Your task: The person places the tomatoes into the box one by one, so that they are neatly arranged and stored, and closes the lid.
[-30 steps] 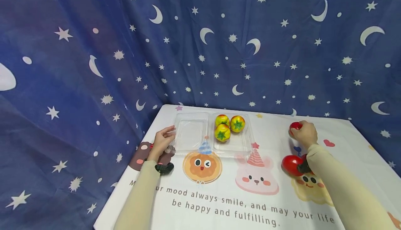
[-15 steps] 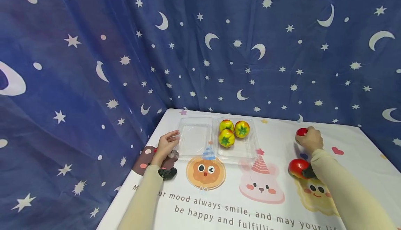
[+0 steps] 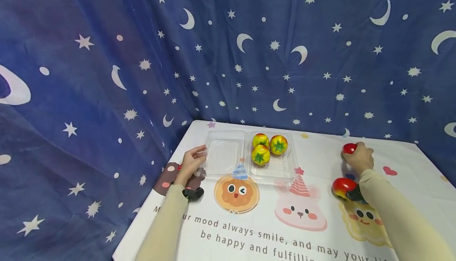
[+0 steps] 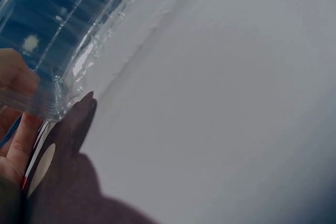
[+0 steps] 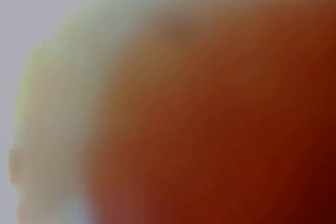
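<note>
My right hand (image 3: 360, 158) holds a small round red fruit (image 3: 348, 148) at the back right; the hand covers much of it. A larger red fruit, yellowish underneath (image 3: 344, 188), lies just in front, beside the dark wrist camera. The right wrist view is a blur of red and orange. On the left, my left hand (image 3: 192, 163) grips the left edge of a hinged clear plastic box (image 3: 228, 174). In the left wrist view its thumb and fingers (image 4: 21, 142) lie on either side of the plastic corner (image 4: 52, 108). The box lies unfolded, both halves flat.
Several yellow-green fruits with red tinges and green leafy tops (image 3: 261, 155) cluster in the right half of the box. A white printed cloth (image 3: 263, 209) covers the table. Behind and to the left hangs a blue curtain (image 3: 213, 55) with moons and stars.
The head view has shifted slightly. My right hand and its red fruit have risen a little from the cloth. The larger red fruit has turned and shows more yellow. The left hand keeps its place.
</note>
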Demonstrator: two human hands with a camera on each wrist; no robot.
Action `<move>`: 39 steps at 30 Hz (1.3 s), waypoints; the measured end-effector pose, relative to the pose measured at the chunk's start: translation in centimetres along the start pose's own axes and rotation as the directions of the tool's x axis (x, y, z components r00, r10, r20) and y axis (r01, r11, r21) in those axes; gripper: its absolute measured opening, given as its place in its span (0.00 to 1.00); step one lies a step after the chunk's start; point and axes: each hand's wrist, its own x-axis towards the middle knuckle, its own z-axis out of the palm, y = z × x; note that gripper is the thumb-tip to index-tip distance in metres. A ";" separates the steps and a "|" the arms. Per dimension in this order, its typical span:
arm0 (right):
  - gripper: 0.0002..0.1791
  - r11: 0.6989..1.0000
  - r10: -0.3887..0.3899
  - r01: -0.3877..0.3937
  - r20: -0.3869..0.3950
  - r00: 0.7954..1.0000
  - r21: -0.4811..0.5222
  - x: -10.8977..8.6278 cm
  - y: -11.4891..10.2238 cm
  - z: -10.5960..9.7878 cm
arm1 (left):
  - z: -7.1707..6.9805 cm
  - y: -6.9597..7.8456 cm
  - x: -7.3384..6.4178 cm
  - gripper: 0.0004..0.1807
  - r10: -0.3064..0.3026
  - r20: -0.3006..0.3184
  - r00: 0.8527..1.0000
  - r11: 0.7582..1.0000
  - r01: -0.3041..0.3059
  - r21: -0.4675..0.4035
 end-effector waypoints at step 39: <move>0.36 0.930 -0.359 0.352 0.064 0.931 0.100 -3.1 -5.4 -2.5 | 0.1 0.0 -0.1 0.26 0.018 0.018 1.000 0.999 -0.018 -0.028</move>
